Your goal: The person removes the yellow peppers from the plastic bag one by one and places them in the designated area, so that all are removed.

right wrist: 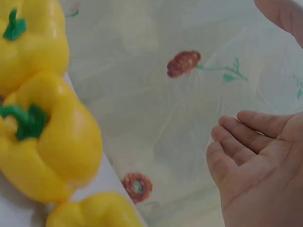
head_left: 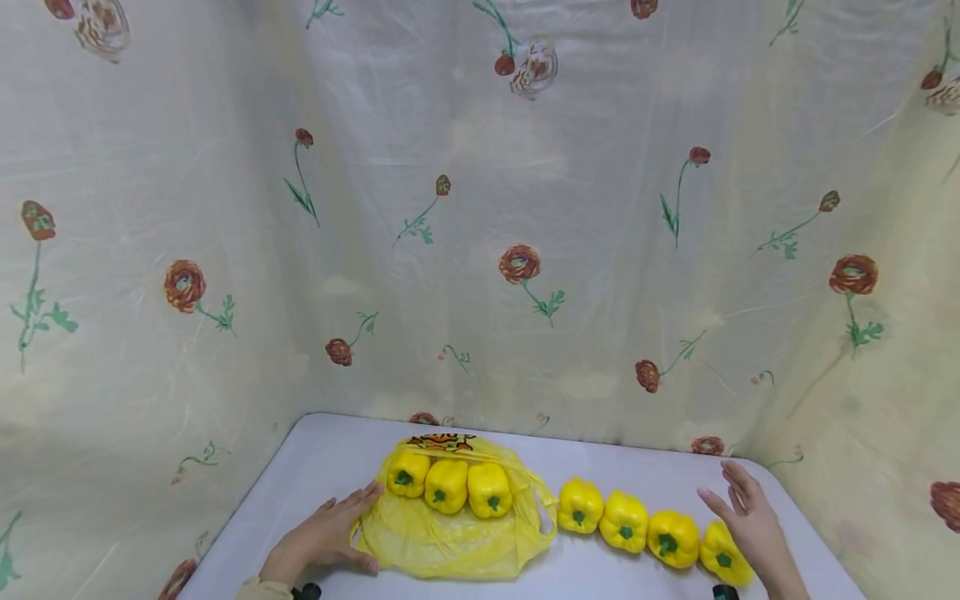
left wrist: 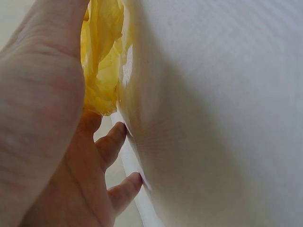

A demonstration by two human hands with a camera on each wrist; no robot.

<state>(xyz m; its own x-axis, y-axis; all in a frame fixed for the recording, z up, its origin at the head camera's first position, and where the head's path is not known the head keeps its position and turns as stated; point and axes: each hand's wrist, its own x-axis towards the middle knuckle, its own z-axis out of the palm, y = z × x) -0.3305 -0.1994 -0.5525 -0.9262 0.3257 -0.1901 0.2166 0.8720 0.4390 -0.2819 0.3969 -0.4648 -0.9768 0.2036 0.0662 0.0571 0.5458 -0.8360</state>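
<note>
A yellow plastic bag (head_left: 442,546) with dark and orange print lies spread on the table. Three yellow bell peppers (head_left: 446,486) with green stems sit side by side in its back half. My left hand (head_left: 326,533) rests at the bag's left edge, fingers spread; up close, its fingertips (left wrist: 135,179) meet the white tabletop beside the crumpled plastic (left wrist: 102,61). To the right of the bag, several more peppers (head_left: 624,522) form a slanting row. Above the row's right end, over the nearest pepper (head_left: 723,557), my right hand (head_left: 753,525) is raised with thumb apart, holding nothing.
The white table (head_left: 600,575) has rounded back corners. Flower-patterned curtain cloth (head_left: 480,333) hangs behind it and along both sides. The row's first pepper (head_left: 580,504) sits right by the bag's handle (head_left: 546,508).
</note>
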